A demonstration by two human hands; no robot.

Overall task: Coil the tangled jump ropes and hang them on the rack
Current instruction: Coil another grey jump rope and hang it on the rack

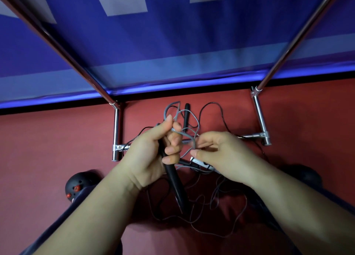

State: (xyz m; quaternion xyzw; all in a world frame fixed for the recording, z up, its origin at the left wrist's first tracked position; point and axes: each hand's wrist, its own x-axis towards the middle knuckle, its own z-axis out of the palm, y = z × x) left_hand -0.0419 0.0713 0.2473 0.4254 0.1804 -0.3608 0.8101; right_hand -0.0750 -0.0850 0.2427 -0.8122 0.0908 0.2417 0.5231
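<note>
My left hand (153,153) grips a black jump-rope handle (175,185) that points down toward me, with grey cord (169,108) looped up over its fingers. My right hand (217,153) pinches a bend of the same grey cord (194,143) just right of the left hand. A second black handle (186,116) stands behind the hands. A white-and-black handle (201,163) lies partly hidden under my right hand. Thin black cord (211,103) and grey cord (217,197) lie tangled on the red floor. The chrome rack (117,132) stands in front of me.
The rack's two slanted chrome poles (299,37) rise to the upper left and right, and its low crossbar (251,135) runs behind my hands. A blue and grey banner (172,43) covers the wall. A black shoe with red dots (78,185) is at lower left.
</note>
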